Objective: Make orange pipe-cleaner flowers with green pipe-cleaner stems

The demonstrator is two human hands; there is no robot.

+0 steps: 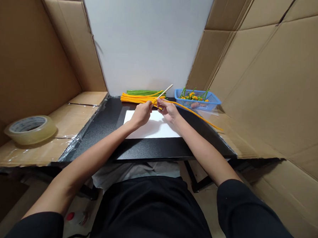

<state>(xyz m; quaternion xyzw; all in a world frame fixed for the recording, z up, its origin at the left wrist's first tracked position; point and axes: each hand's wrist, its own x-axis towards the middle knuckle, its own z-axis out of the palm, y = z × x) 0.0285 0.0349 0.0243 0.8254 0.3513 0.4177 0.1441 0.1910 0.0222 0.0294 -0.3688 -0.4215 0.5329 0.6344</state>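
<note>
A thin pale stick (pixel 168 89) slants up and right from between my hands, with an orange-yellow pipe cleaner (pixel 199 116) wrapped near its lower end. The pipe cleaner's long loose tail runs out to the right over my right wrist. My left hand (pixel 142 113) is closed, pinching the wrapped part from the left. On the other side, my right hand (pixel 168 110) pinches the pipe cleaner close to the stick, its lower fingers curled. Fingertips partly hide the wrapped part. Beneath both hands lies a white sheet (pixel 158 131).
Behind my hands lie a bundle of orange-yellow pipe cleaners (pixel 128 98) and a green bundle (pixel 141 93). A blue basket (pixel 213 97) at the back right holds green-stemmed, orange-headed pieces. A tape roll (pixel 41 134) sits left on cardboard. Cardboard walls (pixel 283 79) flank the black table (pixel 94 138).
</note>
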